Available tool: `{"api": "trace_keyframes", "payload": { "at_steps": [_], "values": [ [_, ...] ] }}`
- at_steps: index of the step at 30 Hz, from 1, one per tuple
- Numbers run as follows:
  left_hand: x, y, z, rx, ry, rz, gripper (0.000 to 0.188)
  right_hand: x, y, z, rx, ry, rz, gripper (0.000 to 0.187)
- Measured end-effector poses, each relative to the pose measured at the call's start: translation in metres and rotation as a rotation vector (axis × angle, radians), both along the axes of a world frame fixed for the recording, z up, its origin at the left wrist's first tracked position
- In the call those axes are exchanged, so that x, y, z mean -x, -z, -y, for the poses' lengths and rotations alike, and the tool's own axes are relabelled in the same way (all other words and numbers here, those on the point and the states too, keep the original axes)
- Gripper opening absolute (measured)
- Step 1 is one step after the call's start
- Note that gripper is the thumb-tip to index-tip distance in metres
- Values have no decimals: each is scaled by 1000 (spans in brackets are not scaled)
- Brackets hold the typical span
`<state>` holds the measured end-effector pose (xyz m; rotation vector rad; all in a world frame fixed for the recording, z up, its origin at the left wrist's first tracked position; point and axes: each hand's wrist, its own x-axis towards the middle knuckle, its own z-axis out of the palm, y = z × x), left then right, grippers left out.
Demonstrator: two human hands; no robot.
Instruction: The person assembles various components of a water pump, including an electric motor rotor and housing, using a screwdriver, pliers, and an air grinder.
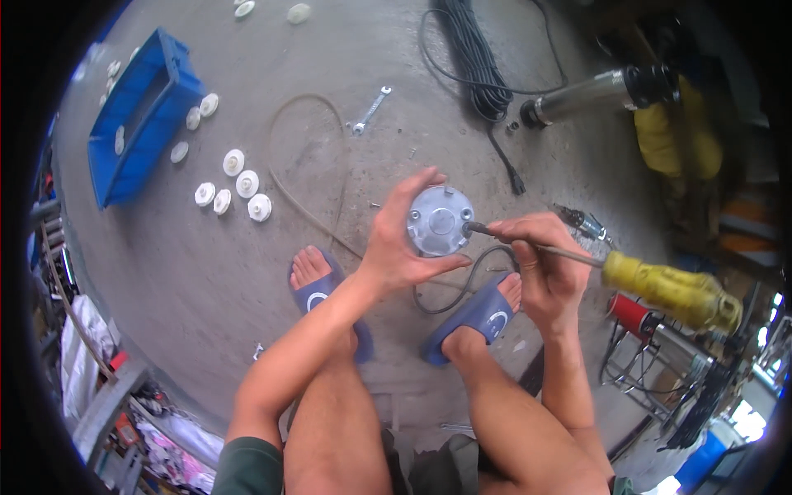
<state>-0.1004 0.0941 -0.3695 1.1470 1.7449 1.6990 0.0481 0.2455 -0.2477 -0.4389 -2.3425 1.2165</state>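
Note:
My left hand (399, 235) is curled around the side of a round grey metal cover (442, 220), thumb at its near edge. The cover has a raised disc in its middle and several bolt holes or lugs around its rim. With my right hand (549, 262) I pinch the shaft of a screwdriver with a yellow handle (672, 290). The handle sticks out to the right, beyond my fingers. The dark end of the shaft meets the cover's right rim; what exactly it touches is too small to tell. What lies beneath the cover is hidden.
Several white round parts (247, 184) lie left of centre near a blue plastic bin (136, 136). Beyond my hands are an open-end wrench (373, 110), a coiled black cable (478, 70) and a metal cylinder (598, 95). A thin hose (309, 216) loops over the floor near my sandals (474, 322).

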Motion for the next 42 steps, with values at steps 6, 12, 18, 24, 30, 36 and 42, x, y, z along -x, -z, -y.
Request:
{"api": "trace_keyframes", "payload": {
  "at_steps": [6, 12, 18, 24, 30, 36, 42],
  "values": [
    [-12, 14, -7, -130, -92, 156, 112, 12, -24, -5, -130, -163, 139, 25],
    [-3, 15, -12, -170, -121, -64, 96, 10, -25, 0, -463, -64, 259, 39],
    [-4, 14, -10, -148, -154, -47, 89, 24, -17, 27, -250, 75, 165, 33],
    [-5, 11, -15, -196, -194, -36, 83, 15, -17, 29, -393, 178, 239, 40],
    [-4, 9, -11, -168, -157, -72, 89, 18, -8, 27, -255, 88, 127, 30],
    [-6, 13, -12, -175, -189, -30, 83, 30, -21, 33, -265, 257, 171, 33],
    [-8, 13, -16, -204, -190, -30, 85, 7, -4, 23, -264, 113, 123, 21]
  ]
}}
